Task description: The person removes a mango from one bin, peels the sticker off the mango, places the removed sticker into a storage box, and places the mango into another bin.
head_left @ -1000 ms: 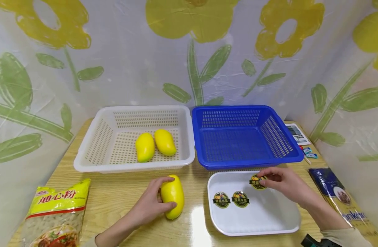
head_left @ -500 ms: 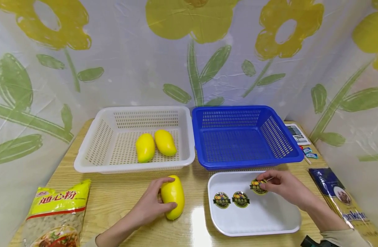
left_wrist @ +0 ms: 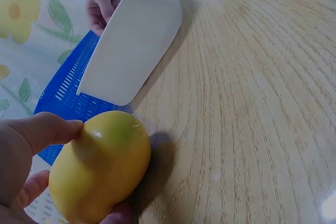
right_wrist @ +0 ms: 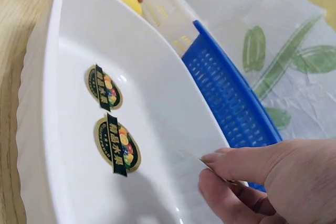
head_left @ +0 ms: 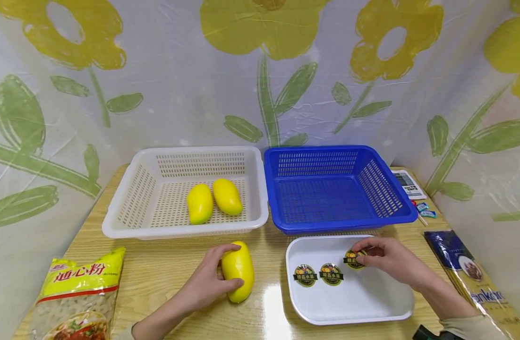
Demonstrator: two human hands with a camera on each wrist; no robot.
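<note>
A yellow mango (head_left: 237,271) lies on the wooden table, its tip greenish in the left wrist view. My left hand (head_left: 208,276) grips it from the left, thumb on the near side and fingers at the far end. Over the white tray (head_left: 349,307) my right hand (head_left: 393,262) pinches a round fruit sticker (head_left: 353,259) between thumb and forefinger. In the right wrist view that sticker shows edge-on at the fingertips. Two more stickers, a left sticker (head_left: 305,275) and a right sticker (head_left: 331,274), lie flat on the tray's floor.
Behind stand a white basket (head_left: 128,203) with two mangoes (head_left: 227,197) and a blue basket (head_left: 328,198). A pasta bag (head_left: 77,297) lies at the left. At the right are a blue-and-gold packet (head_left: 468,274), small wrapped sweets (head_left: 427,213) and a printed packet (head_left: 408,184).
The right hand has shifted very slightly with the sticker it pinches. The left hand and the mango under it stay where they were.
</note>
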